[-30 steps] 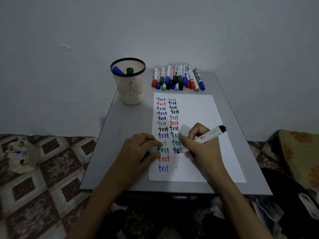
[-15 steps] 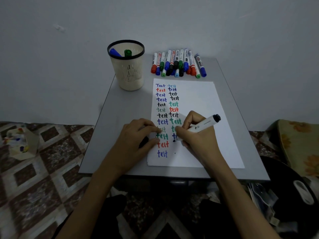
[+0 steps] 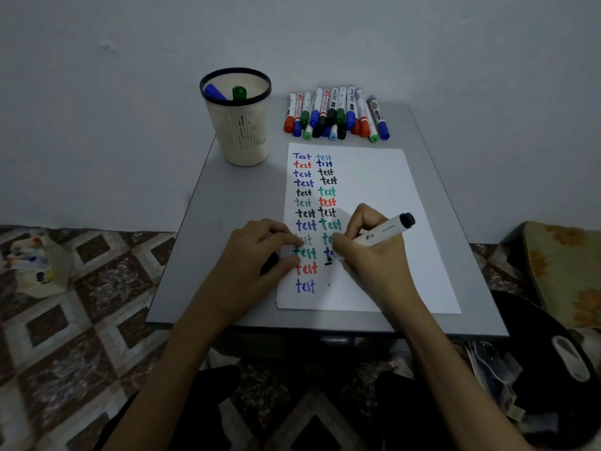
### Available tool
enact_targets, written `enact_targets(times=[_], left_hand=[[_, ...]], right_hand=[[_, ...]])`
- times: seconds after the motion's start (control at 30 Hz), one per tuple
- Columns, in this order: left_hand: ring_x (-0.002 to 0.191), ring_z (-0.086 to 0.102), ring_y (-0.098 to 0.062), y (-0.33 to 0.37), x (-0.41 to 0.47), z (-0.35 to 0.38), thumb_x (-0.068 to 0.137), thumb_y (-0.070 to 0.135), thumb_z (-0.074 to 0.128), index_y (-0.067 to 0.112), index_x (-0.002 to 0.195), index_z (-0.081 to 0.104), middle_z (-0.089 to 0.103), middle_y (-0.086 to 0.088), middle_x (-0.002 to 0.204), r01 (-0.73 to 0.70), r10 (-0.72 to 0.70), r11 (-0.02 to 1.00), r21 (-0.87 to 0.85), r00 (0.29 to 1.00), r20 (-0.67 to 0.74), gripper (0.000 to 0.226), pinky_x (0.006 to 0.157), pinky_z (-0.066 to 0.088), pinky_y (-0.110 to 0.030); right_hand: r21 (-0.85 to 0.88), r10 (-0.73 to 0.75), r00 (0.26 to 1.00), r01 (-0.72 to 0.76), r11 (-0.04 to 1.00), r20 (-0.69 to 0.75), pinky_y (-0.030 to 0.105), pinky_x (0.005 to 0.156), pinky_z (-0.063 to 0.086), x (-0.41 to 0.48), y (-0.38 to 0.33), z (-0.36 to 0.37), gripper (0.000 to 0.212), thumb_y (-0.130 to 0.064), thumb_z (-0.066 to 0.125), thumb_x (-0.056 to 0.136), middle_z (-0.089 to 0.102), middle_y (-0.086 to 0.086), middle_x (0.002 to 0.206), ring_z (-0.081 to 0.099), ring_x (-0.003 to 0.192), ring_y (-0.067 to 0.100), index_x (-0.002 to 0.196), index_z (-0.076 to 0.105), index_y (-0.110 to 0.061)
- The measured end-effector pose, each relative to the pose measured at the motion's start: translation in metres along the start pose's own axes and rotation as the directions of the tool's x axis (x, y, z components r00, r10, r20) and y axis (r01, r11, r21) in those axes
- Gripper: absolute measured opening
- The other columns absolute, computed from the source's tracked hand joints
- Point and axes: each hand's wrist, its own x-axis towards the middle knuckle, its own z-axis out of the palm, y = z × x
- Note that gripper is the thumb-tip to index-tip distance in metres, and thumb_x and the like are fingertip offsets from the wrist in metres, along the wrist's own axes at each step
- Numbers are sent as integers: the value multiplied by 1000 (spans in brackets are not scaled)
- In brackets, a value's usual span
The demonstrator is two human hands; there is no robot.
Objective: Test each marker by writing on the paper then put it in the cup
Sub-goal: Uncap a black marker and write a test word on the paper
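The cup (image 3: pixel 240 138) holds a blue marker (image 3: pixel 213 92) and a green marker (image 3: pixel 239 92). The left hand (image 3: pixel 257 255) curls round a black cap (image 3: pixel 270 263) at the edge of the paper (image 3: pixel 374 177), whose columns read "test". The right hand (image 3: pixel 367 255) pinches a white marker (image 3: pixel 380 234), tip on the paper; its label is unreadable.

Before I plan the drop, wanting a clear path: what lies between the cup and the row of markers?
Only bare table between cup and marker row; head view shows it.

cup (image 3: pixel 239 125) left of markers (image 3: pixel 335 113), behind paper (image 3: pixel 374 190).
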Motion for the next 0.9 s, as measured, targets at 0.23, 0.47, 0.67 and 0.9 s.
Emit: enact_targets(times=[0.23,0.47,0.67,0.9], left_hand=[[103,49,-7,0,0,0,89,43,48,19,110,64,57,4,113,3,-2,1000,-13,1000,6,35,84,43,-33],[104,48,-5,1,-1,-1,89,44,47,20,111,64,56,5,114,9,-9,1000,-6,1000,10,36,85,40,-29],[105,48,-7,1,0,-1,89,45,47,19,110,65,57,5,114,13,-13,1000,-1,1000,6,38,85,39,-28],[105,49,-7,1,0,-1,89,43,48,20,110,65,57,6,114,16,-16,1000,-11,1000,7,36,87,39,-27]], right_hand=[[-2,-3,1000,3,1000,-2,21,47,35,-1,-2,-2,31,13,61,70,39,13,54,38,46,14,59,37,-2],[-69,-45,997,41,997,-55,29,53,34,-2,-2,-1,25,4,59,65,40,13,57,38,53,14,58,36,-4],[-68,-26,999,24,997,-25,32,53,31,-1,-1,-2,27,3,60,64,39,14,56,35,52,19,57,35,-4],[-53,-57,993,52,997,-103,25,52,35,-4,-4,-3,28,11,59,70,36,20,59,37,54,15,61,34,4]])
